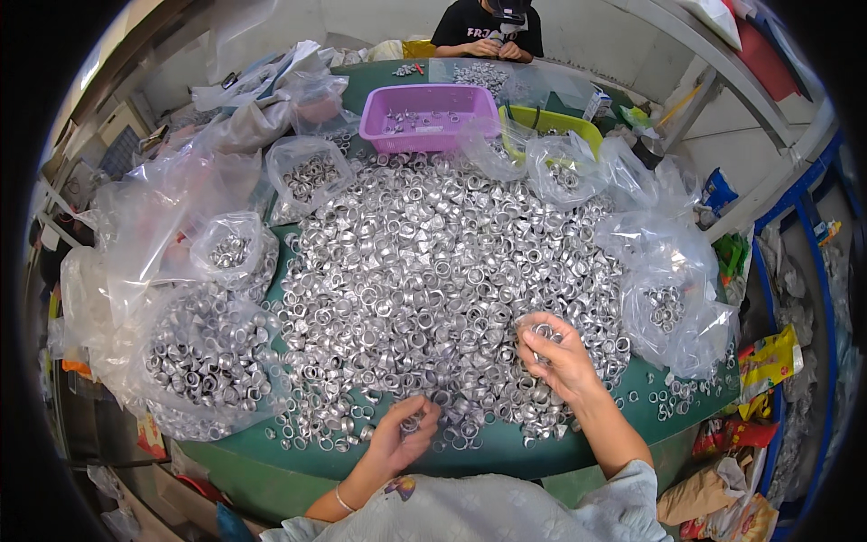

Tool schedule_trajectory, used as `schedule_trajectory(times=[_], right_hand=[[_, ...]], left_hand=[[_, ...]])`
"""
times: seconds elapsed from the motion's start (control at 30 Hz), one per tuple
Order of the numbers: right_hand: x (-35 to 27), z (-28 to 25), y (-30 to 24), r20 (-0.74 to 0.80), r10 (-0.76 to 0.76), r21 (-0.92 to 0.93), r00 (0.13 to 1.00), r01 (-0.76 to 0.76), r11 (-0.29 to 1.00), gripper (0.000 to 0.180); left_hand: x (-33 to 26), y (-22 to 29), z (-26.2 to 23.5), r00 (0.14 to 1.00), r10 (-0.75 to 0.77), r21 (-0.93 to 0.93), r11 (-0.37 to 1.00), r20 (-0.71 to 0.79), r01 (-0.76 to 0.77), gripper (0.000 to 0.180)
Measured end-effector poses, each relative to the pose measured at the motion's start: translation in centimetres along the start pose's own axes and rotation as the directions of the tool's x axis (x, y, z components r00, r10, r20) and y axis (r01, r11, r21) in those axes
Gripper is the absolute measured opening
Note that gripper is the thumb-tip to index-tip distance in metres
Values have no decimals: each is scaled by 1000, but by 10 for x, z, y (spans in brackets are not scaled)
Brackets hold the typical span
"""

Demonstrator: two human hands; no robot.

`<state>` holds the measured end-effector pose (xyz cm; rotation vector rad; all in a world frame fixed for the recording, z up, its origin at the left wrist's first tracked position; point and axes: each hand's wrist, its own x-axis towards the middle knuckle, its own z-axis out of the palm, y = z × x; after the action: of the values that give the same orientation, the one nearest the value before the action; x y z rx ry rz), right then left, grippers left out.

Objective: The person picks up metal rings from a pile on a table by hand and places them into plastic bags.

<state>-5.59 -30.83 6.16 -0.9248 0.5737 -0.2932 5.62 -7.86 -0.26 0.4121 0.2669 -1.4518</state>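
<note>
A wide heap of small silver metal rings (424, 271) covers most of the green table (307, 459) in front of me. Over the heap's right front part, my right hand (567, 363) is closed around a few rings (545, 332), which show between thumb and fingers. My left hand (394, 444) is low at the heap's near edge, its fingers curled in with rings (412, 423) showing inside them. Loose rings lie scattered on the table around the left hand.
Clear plastic bags of rings stand at the left (203, 352) and right (664, 303). Behind the heap are a purple basket (429, 135) and a yellow-green basket (578, 126). Across the table sits another person (461, 38), hands together. A blue metal rack (817, 244) stands at the right.
</note>
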Motion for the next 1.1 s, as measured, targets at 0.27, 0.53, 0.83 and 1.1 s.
schedule_trajectory(times=[0.27,0.53,0.83,1.1], right_hand=[[13,-26,-20,91,111,-107,990,-101,989,9],[77,-22,-74,-49,-72,-272,996,56,961,18],[246,-26,-87,288,-659,-950,694,295,-105,34],[228,18,-62,297,-434,-922,851,138,-361,21]], left_hand=[[12,1,15,997,-71,-331,942,-21,60,21],[13,-2,12,998,-48,-235,971,-35,38,20],[20,-4,6,992,-94,-126,986,89,105,19],[14,4,0,995,-68,-172,982,78,81,19]])
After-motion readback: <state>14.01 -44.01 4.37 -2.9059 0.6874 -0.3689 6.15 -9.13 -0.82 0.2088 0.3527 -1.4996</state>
